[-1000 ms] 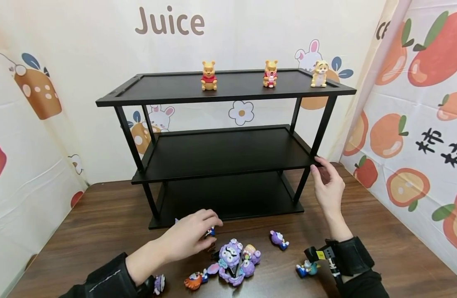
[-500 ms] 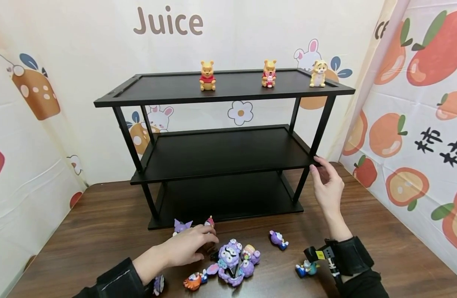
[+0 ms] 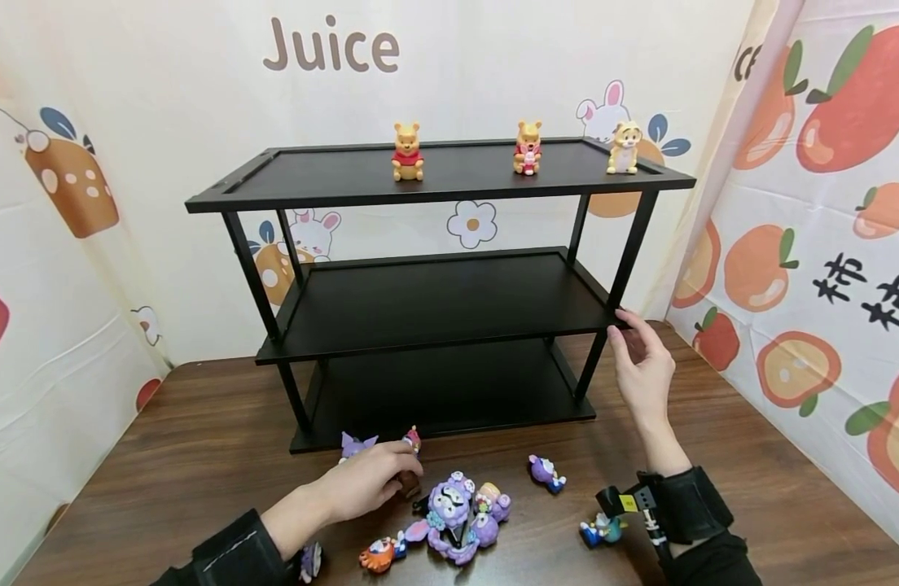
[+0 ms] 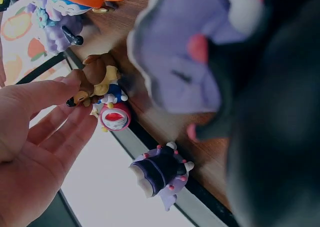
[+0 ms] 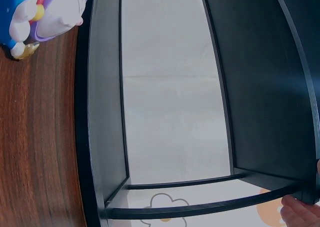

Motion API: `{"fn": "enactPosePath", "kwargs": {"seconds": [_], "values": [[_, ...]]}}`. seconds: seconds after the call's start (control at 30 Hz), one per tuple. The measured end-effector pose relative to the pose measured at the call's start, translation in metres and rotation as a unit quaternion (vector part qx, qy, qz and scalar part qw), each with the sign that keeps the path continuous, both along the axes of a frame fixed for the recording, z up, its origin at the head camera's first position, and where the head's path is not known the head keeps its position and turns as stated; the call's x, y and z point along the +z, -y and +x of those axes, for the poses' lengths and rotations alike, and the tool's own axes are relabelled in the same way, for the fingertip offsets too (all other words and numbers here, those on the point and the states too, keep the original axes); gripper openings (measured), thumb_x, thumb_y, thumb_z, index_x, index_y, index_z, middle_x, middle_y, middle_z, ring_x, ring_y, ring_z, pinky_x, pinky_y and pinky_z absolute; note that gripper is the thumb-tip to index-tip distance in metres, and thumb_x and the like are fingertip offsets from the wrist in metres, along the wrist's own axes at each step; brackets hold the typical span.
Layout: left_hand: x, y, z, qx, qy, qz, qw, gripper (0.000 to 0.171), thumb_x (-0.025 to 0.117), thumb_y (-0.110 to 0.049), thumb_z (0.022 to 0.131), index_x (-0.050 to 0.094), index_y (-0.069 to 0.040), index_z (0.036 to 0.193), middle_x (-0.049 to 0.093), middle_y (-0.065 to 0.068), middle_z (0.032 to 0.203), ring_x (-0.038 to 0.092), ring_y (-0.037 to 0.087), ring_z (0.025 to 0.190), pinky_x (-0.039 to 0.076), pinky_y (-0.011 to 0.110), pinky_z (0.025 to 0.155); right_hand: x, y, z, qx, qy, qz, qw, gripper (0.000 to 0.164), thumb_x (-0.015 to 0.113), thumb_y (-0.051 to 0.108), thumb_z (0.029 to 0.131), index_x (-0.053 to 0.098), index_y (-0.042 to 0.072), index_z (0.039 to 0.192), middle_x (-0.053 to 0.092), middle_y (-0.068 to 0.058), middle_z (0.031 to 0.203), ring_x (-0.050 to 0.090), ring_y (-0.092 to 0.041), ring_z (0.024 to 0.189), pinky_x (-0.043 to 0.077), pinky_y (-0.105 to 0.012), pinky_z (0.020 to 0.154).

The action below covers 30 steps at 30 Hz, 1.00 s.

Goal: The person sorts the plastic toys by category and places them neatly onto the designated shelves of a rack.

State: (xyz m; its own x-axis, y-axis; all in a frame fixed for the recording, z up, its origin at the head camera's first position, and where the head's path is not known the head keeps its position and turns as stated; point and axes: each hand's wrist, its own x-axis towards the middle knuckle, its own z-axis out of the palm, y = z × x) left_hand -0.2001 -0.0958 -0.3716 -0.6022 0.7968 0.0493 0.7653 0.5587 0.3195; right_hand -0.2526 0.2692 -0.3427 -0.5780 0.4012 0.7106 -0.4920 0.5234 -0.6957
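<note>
In the left wrist view, my left hand [image 4: 45, 132] pinches a small brown-eared figurine [image 4: 102, 77] between thumb and fingers, low by the table. In the head view, that hand [image 3: 365, 486] hides most of it. Just beyond stand a purple-eared figurine [image 3: 357, 444] and a red-hatted one [image 3: 413, 439], partly covered by the hand. My right hand [image 3: 645, 362] holds the front right corner of the middle board of a black three-tier shelf [image 3: 449, 297]; its fingertips [image 5: 295, 210] show at that corner in the right wrist view.
Three yellow bear-like figurines, one in a red shirt [image 3: 408, 153], stand on the top tier. On the wooden table lie a purple cluster of figurines [image 3: 452, 521], an orange-haired one [image 3: 379, 555], a purple-and-blue one [image 3: 546, 473] and a teal-and-blue one [image 3: 602, 530].
My left hand has drawn back toward me and slightly left, uncovering the purple-eared and red-hatted figurines, and its fingers have come round the brown-eared figurine. The right hand stays at the shelf corner.
</note>
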Motion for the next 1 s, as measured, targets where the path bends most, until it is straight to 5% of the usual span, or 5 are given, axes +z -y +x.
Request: {"fn": "enactPosePath", "kwargs": {"seconds": [0.5,0.83,0.93,1.0], "values": [[-0.001,0.006,0.003,0.07,-0.009,0.078,0.9945,0.014,0.066,0.0,0.076,0.067,0.001,0.089,0.059,0.005,0.086,0.053,0.007,0.068,0.044,0.018,0.057,0.02,0.017,0.019,0.0,0.005,0.003,1.0,0.026,0.058,0.003,0.084,0.06,-0.003,0.109,0.06,-0.015,0.083,0.054,0.004,0.072,0.04,-0.009,0.068],[-0.004,0.007,0.01,0.133,-0.027,0.08,0.9875,0.01,0.069,-0.01,0.076,0.066,-0.004,0.084,0.052,-0.003,0.075,0.048,0.003,0.06,0.041,0.018,0.051,-0.018,-0.014,-0.016,0.037,-0.025,-0.025,0.999,0.028,0.062,0.015,0.083,0.063,0.009,0.11,0.063,-0.006,0.091,0.059,-0.004,0.08,0.043,-0.015,0.076],[-0.004,0.01,0.009,0.135,-0.022,0.061,0.9887,0.017,0.071,-0.016,0.075,0.066,-0.008,0.088,0.052,-0.005,0.081,0.049,0.005,0.067,0.043,0.02,0.055,-0.041,-0.033,-0.04,0.061,-0.044,-0.044,0.996,0.028,0.065,0.013,0.081,0.063,0.01,0.109,0.064,-0.004,0.09,0.061,-0.006,0.08,0.043,-0.017,0.078],[-0.003,0.012,0.007,0.119,-0.009,0.054,0.9914,0.022,0.072,-0.017,0.074,0.064,-0.007,0.093,0.053,-0.004,0.088,0.05,0.007,0.072,0.044,0.022,0.059,-0.042,-0.035,-0.041,0.055,-0.035,-0.041,0.997,0.029,0.065,0.014,0.08,0.063,0.011,0.109,0.064,-0.005,0.089,0.061,-0.008,0.08,0.044,-0.019,0.078]]}}
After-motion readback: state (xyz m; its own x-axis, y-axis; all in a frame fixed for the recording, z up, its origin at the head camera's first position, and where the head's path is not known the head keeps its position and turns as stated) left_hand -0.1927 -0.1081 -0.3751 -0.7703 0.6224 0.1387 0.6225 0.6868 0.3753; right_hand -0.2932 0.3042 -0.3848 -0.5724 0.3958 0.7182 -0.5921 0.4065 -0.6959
